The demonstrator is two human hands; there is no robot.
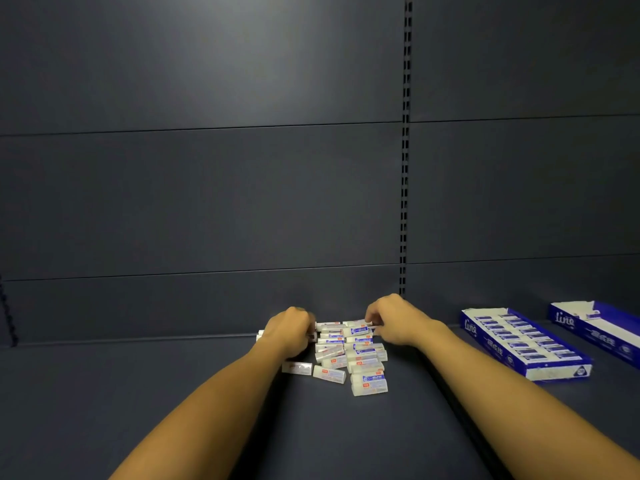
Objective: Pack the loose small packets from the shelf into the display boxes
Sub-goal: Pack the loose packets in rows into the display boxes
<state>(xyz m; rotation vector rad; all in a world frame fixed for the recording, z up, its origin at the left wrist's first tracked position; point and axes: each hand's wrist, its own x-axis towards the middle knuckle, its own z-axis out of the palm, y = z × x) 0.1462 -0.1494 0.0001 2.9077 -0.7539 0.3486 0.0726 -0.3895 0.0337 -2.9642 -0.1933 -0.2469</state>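
A heap of several small white packets [349, 353] with blue and red print lies on the dark shelf [207, 410] near its back wall. My left hand [289, 329] is at the heap's left edge, fingers curled round packets there. My right hand [393, 320] reaches over the heap's far right corner and pinches a packet at the back. To the right stands a blue display box [523, 341] filled with rows of packets. A second blue display box [595, 323], holding one or two packets, sits at the far right.
The dark back panel [207, 202] rises right behind the heap. A slotted upright [404, 168] runs down the wall above my right hand. Two single packets [329, 372] lie loose at the heap's near left side.
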